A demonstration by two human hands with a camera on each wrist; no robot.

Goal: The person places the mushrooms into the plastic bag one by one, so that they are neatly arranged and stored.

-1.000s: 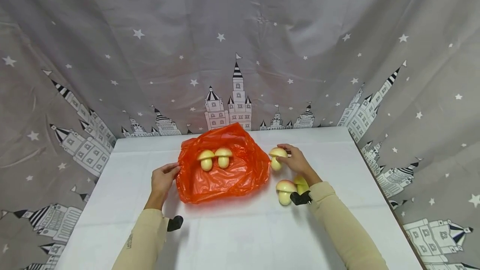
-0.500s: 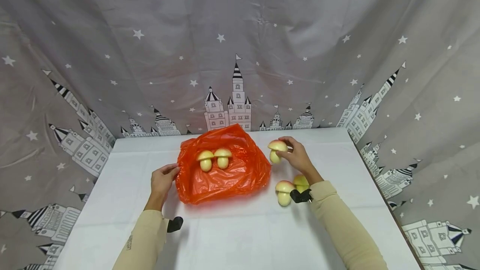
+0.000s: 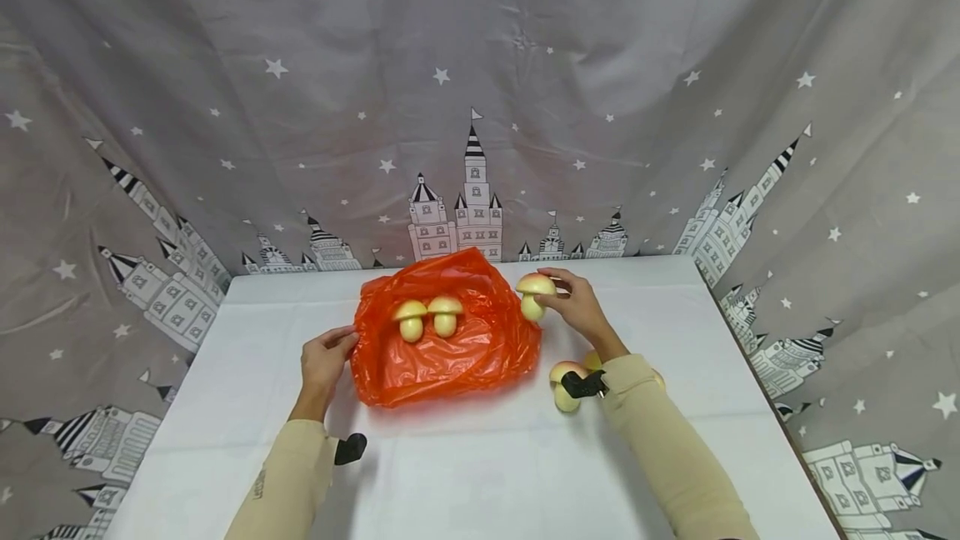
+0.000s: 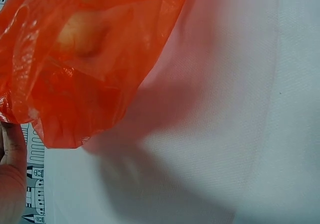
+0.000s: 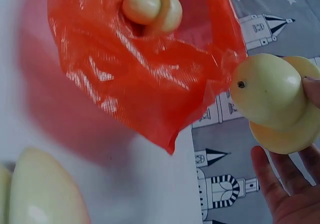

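Note:
An orange-red plastic bag (image 3: 450, 369) lies with its mouth toward me, and two yellow mushrooms (image 3: 446, 318) sit side by side inside it. At its left rim, my left hand (image 3: 324, 363) pinches the plastic; in the left wrist view the fingertips are partly behind the bag. My right hand (image 3: 579, 307) holds another mushroom (image 3: 536, 297), pale yellow with a reddish cap, by the cap, raised beside the bag's right rim. The right wrist view shows this mushroom (image 5: 267, 91) between thumb and fingers, its stem end facing the bag.
More mushrooms (image 3: 566, 398) lie on the white table (image 3: 465, 473) below the right wrist, partly covered by the sleeve and a black wrist mount (image 3: 583, 384). A grey curtain (image 3: 300, 132) printed with castles and stars hangs behind the table.
My right hand has lifted the mushroom and carried it left to the bag's right rim. The left hand and the two mushrooms in the bag stay in place.

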